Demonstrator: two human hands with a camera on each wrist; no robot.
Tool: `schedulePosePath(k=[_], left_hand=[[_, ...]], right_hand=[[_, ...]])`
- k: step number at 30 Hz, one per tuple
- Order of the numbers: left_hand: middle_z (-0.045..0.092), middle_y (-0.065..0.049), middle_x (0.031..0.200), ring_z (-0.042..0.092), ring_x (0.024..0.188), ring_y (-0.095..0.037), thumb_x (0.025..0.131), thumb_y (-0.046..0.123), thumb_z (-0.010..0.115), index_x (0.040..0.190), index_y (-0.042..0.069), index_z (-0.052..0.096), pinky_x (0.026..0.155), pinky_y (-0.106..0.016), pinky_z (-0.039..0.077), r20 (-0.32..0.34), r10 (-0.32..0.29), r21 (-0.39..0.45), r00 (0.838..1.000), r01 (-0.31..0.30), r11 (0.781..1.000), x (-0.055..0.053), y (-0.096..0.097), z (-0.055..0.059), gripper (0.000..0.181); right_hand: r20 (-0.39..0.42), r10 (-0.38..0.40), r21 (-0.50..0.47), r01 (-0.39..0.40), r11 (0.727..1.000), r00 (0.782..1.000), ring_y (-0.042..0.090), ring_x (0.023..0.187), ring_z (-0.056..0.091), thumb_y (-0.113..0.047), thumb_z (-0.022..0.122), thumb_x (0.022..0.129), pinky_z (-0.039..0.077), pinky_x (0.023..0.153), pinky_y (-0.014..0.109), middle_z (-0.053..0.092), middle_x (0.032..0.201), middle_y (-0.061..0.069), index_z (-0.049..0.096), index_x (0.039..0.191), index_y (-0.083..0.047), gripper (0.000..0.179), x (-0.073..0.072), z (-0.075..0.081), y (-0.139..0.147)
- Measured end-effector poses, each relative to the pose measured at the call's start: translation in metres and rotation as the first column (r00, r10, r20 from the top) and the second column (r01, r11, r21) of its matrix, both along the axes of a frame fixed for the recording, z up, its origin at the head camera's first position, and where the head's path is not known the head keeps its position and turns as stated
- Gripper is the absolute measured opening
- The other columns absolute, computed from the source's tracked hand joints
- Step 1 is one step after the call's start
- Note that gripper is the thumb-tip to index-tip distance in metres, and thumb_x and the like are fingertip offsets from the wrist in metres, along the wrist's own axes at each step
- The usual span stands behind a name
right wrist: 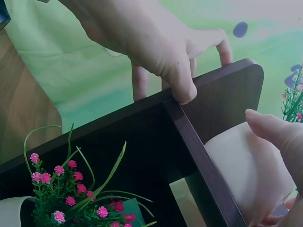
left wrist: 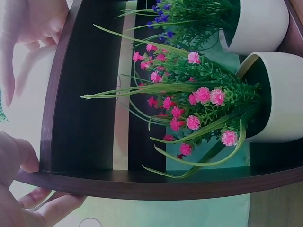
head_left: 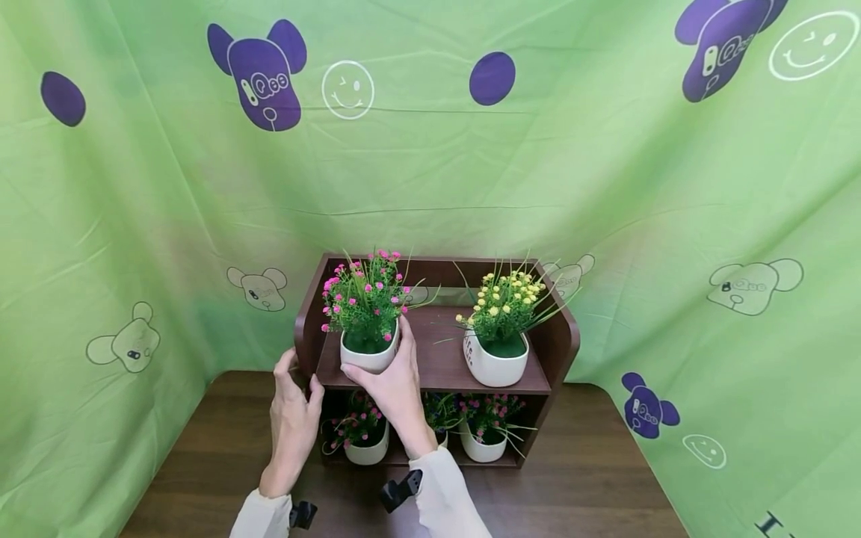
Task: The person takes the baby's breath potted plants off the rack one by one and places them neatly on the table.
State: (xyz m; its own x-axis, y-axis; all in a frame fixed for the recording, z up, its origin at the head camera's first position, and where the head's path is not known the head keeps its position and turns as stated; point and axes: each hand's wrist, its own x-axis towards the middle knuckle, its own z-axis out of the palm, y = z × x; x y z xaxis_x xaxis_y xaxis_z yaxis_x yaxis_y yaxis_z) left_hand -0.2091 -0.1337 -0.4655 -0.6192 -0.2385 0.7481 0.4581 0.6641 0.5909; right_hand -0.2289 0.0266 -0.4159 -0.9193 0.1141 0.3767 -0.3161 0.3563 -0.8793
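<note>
The right hand (head_left: 392,381) holds a white pot with pink flowers (head_left: 368,362), with the thumb in front and the fingers round the right side, so it is clamped on the pot. The pot is at the left end of the top board of the brown shelf (head_left: 430,336). The left hand (head_left: 293,415) grips the left side of the shelf, its thumb at the front edge and its fingers on the outside. A white pot with yellow flowers (head_left: 498,366) stands at the right end. I think the pink pot could slip, because it looks smooth and just one hand has it. It is near the front edge, so if it were let go too far forward, it might tip and drop on the table (head_left: 235,426). A hard push could slide the shelf too, if the left hand went loose. Some things are hard to see. The bottom of the held pot is hidden, so I can't tell if it touches the board. Some right-hand fingers are behind it. On the lower board, the right arm covers most of the blue flowers (head_left: 440,411). In the right wrist picture, the held pot is cut off.
</note>
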Motion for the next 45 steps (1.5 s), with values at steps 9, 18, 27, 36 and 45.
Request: schedulePosePath(k=[9, 18, 27, 36, 45], left_hand=[[0.053, -0.018, 0.114, 0.059, 0.088, -0.033, 0.087, 0.000, 0.060, 0.140, 0.011, 0.030, 0.062, -0.046, 0.043, -0.003, -0.002, 0.001, 1.000, 0.002, 1.000, -0.001, 0.001, -0.001, 0.062], [0.054, -0.018, 0.113, 0.060, 0.089, -0.032, 0.088, 0.001, 0.059, 0.140, 0.012, 0.030, 0.063, -0.047, 0.043, 0.000, -0.007, 0.005, 1.000, 0.007, 1.000, -0.001, 0.001, 0.002, 0.061], [0.054, -0.018, 0.113, 0.060, 0.089, -0.034, 0.087, 0.000, 0.060, 0.140, 0.012, 0.030, 0.063, -0.047, 0.043, 0.004, 0.004, 0.011, 1.000, -0.004, 1.000, 0.000, 0.002, 0.001, 0.062], [0.054, -0.017, 0.113, 0.060, 0.088, -0.033, 0.087, -0.003, 0.060, 0.141, 0.012, 0.030, 0.061, -0.046, 0.043, -0.003, 0.011, 0.006, 1.000, -0.011, 1.000, 0.000, 0.002, 0.002, 0.063], [0.054, -0.018, 0.112, 0.061, 0.088, -0.033, 0.085, -0.005, 0.060, 0.140, 0.012, 0.031, 0.060, -0.047, 0.043, -0.020, 0.019, 0.000, 1.000, -0.019, 1.000, 0.000, 0.001, 0.001, 0.064]], right_hand=[[0.013, -0.048, 0.021, 0.048, 0.999, 0.999, 0.025, 0.122, 0.049, -0.052, 0.083, 0.066, 0.041, 0.095, 0.048, 0.042, 0.143, 0.005, 0.027, 0.150, -0.016, 0.107, 0.002, 0.000, 0.000], [-0.027, -0.062, 0.002, 0.062, 0.998, 0.998, 0.022, 0.123, 0.049, -0.048, 0.086, 0.063, 0.041, 0.097, 0.044, 0.045, 0.142, 0.004, 0.034, 0.148, -0.014, 0.105, 0.003, -0.001, 0.003], [-0.025, -0.061, 0.010, 0.061, 0.998, 0.998, 0.024, 0.128, 0.045, -0.047, 0.086, 0.065, 0.038, 0.100, 0.045, 0.042, 0.145, 0.007, 0.033, 0.149, -0.015, 0.104, 0.008, 0.001, 0.005], [-0.075, -0.060, 0.031, 0.063, 0.998, 0.995, 0.022, 0.126, 0.045, -0.046, 0.086, 0.065, 0.038, 0.100, 0.044, 0.044, 0.143, 0.007, 0.037, 0.146, -0.009, 0.102, 0.011, 0.002, 0.008], [-0.092, -0.085, 0.045, 0.090, 0.995, 0.992, 0.022, 0.124, 0.050, -0.050, 0.085, 0.064, 0.041, 0.098, 0.043, 0.049, 0.140, 0.008, 0.040, 0.146, -0.012, 0.100, 0.013, -0.001, 0.010]])
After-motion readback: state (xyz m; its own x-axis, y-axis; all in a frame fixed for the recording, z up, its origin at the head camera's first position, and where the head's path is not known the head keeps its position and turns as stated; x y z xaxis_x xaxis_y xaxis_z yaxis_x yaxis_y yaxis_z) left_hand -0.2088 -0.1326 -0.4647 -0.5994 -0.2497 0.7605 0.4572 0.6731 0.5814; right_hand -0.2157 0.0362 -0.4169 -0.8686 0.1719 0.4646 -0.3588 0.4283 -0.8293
